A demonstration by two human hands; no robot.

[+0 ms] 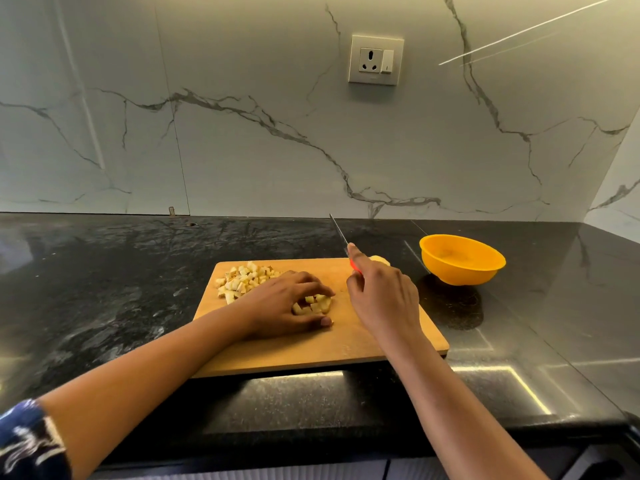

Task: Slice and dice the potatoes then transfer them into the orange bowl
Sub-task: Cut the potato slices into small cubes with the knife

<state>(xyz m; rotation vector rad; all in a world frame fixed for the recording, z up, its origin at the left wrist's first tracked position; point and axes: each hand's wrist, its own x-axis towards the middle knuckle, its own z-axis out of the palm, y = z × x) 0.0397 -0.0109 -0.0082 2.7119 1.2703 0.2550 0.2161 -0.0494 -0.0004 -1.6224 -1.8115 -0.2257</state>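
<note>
A dark surface (104, 289) is topped by a wooden board (346, 348), with the orange bowl (462, 259) stood off the board's far right corner. At the board's middle, loose potato cubes (317, 304) are cupped by the left hand (287, 306); the knife (337, 230) is gripped by the right hand (381, 299), blade raised past the board's far edge. A diced pile (242, 277) is heaped at the board's far left. Cubes could be scattered if swept hastily toward the bowl; fingers could be nicked.
</note>
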